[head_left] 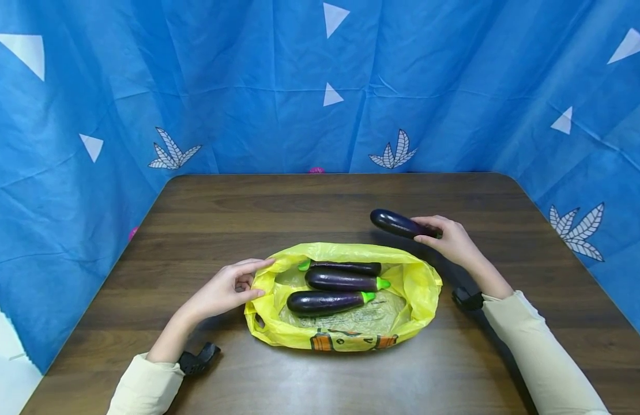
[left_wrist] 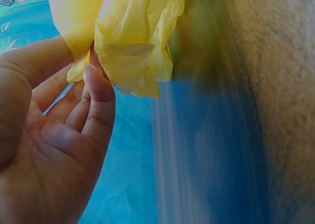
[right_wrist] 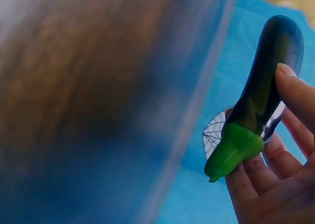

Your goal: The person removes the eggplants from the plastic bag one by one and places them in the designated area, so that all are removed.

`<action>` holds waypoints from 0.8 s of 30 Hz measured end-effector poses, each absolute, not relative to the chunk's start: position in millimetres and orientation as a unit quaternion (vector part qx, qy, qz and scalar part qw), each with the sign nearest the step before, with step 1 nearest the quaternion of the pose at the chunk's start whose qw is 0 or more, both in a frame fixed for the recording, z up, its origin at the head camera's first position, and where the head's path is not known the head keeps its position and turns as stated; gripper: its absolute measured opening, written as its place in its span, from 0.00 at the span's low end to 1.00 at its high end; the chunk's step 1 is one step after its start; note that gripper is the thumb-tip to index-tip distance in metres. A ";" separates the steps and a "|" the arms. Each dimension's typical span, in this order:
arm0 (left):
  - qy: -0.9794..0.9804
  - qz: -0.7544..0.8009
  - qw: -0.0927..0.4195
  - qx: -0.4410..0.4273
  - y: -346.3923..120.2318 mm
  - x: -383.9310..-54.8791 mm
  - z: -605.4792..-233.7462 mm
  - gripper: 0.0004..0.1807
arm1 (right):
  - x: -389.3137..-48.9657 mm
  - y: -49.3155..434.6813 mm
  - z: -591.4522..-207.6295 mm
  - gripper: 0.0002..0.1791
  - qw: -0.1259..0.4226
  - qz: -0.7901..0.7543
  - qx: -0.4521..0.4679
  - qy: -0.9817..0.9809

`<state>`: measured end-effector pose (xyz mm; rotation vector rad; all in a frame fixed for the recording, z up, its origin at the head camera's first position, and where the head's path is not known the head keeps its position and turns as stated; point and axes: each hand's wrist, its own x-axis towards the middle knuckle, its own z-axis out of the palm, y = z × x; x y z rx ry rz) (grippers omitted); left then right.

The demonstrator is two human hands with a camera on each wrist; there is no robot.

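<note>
My right hand (head_left: 448, 239) holds an eggplant (head_left: 395, 223) by its stem end, over the table to the upper right of the bag. Its green cap (right_wrist: 234, 152) shows in the right wrist view, with the thumb and fingers around the dark body. A yellow plastic bag (head_left: 424, 288) lies with its mouth spread wide. Three eggplants lie inside: one at the back (head_left: 351, 268), one in the middle (head_left: 338, 280) and one in front (head_left: 320, 302). My left hand (head_left: 226, 291) pinches the bag's left rim; the bunched plastic (left_wrist: 130, 51) shows between its fingers in the left wrist view.
The brown wooden table (head_left: 237, 202) stands in front of a blue curtain (head_left: 278, 115) with white triangles and leaf prints. A black wrist camera (head_left: 198, 358) sits at the left wrist and another one (head_left: 467, 299) at the right wrist.
</note>
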<state>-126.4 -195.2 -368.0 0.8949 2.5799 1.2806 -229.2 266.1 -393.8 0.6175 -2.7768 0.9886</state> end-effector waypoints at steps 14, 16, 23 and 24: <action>0.850 0.427 0.051 0.305 -206.3 -137.5 -395.9 0.31 | -234.1 270.3 -397.3 0.22 0.032 0.310 0.185 -0.932; 0.851 0.426 0.052 0.303 -205.6 -137.2 -395.5 0.31 | -234.2 270.7 -398.1 0.22 0.030 0.307 0.188 -0.932; 0.848 0.427 0.051 0.309 -206.7 -138.2 -396.4 0.30 | -233.9 271.3 -398.9 0.22 0.015 0.303 0.194 -0.933; 0.848 0.428 0.051 0.309 -207.0 -138.5 -396.8 0.30 | -233.9 271.3 -398.8 0.22 0.013 0.304 0.195 -0.932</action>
